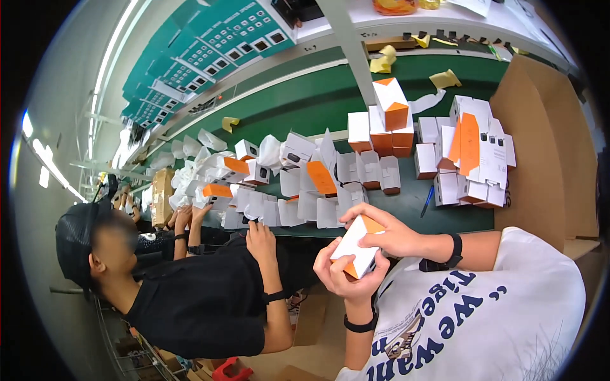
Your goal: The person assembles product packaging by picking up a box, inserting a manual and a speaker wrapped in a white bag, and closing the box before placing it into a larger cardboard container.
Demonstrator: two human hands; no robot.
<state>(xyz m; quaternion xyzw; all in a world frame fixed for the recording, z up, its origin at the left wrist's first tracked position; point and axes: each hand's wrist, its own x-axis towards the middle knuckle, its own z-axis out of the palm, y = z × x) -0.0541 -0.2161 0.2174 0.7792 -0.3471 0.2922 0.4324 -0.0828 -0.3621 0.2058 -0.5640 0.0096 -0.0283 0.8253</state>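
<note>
Held above the green bench (318,95), a small white-and-orange carton (359,246) sits clamped between left hand (340,270) and right hand (389,233) fingers, apparently mid-closing; pressing its flap shut seemingly follows.

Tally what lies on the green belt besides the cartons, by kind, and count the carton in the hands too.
Carton held in both hands: 1
Blue pen: 1
Yellow crumpled papers: 4
Total: 6
</note>
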